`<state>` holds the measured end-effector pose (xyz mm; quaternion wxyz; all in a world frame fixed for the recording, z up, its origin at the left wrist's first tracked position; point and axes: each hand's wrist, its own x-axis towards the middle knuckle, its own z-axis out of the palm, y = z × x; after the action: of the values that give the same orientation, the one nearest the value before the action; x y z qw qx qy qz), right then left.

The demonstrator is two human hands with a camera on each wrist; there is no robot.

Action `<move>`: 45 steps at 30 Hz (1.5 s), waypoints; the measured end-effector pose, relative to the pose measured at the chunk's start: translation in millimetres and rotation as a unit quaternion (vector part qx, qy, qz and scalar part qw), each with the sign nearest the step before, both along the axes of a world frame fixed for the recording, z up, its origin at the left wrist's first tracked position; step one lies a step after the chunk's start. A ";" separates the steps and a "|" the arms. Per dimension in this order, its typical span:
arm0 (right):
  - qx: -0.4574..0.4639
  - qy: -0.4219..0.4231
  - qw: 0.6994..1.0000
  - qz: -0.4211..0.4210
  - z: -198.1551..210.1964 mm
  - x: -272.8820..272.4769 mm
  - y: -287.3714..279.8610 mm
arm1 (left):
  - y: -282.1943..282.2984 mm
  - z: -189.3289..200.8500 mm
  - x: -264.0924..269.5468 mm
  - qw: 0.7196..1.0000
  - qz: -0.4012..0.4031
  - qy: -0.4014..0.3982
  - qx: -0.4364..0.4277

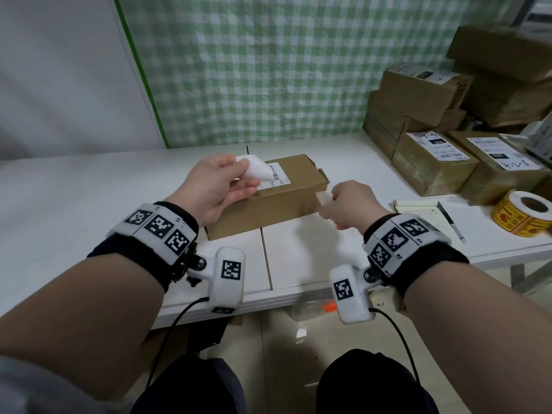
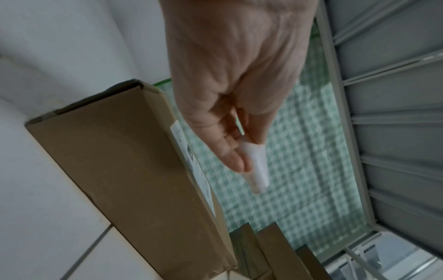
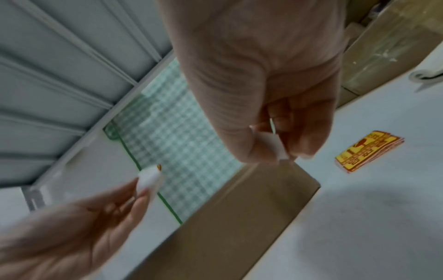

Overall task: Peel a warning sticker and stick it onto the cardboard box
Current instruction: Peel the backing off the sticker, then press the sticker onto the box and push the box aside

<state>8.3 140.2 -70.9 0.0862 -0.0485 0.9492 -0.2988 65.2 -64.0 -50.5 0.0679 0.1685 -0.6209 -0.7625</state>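
Note:
A long brown cardboard box (image 1: 268,204) with a white shipping label (image 1: 276,174) lies on the white table (image 1: 89,189). Above its left end my left hand (image 1: 246,177) pinches a curled white sheet (image 1: 254,167). This white sheet (image 3: 149,179) shows a sliver of orange at its top edge in the right wrist view; sticker or backing, I cannot tell. At the box's right end my right hand (image 1: 327,203) pinches a smaller white scrap (image 3: 279,148) between thumb and fingers. The yellow-and-red warning sticker roll (image 1: 522,218) stands at the right.
Stacked labelled cardboard parcels (image 1: 433,162) fill the table's back right. A notepad with a pen (image 1: 430,213) lies between the box and the roll. A green checked cloth (image 1: 268,70) hangs behind. The table's near edge (image 1: 268,297) is just past my wrists.

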 end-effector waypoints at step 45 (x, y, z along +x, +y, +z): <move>-0.262 -0.175 0.947 -0.068 -34.1 13.2 -80.2 | -22.4 -27.2 -13.8 0.749 -0.107 -0.056 -0.652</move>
<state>21.5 60.0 -105.0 0.2143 0.0479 0.8086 -0.5459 51.3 -86.4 -77.6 0.0443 0.0585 -0.9837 -0.1644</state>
